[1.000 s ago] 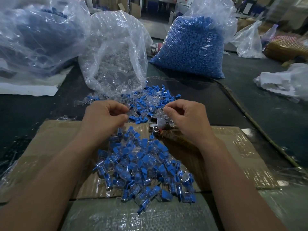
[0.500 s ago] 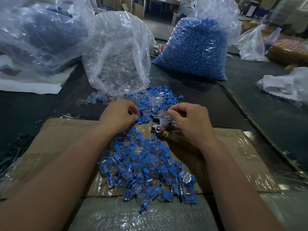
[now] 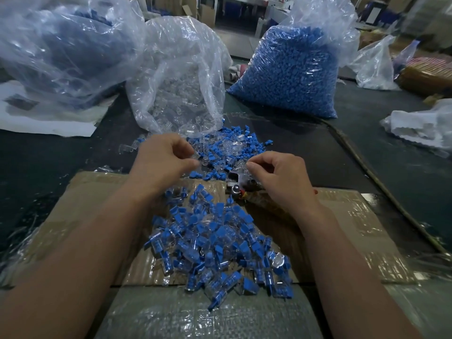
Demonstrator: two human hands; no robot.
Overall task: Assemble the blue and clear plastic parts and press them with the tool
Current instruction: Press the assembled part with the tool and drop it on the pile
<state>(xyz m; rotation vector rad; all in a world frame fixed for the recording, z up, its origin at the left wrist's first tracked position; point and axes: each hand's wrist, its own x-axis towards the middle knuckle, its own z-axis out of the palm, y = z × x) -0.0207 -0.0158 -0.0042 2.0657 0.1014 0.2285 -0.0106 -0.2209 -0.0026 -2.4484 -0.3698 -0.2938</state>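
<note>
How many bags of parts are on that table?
3: the left bag, bluish inside; the clear-parts bag in the middle; the blue-parts bag right of it. The crumpled bags far right may hold more.

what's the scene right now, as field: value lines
left hand: pinches a clear part
right hand: fingertips pinched beside the tool; contents unclear
loose parts: blue and clear, on the table beyond the cardboard
assembled pile: on the cardboard, between the forearms
bags: clear bag beyond the left hand, blue bag to its right
</note>
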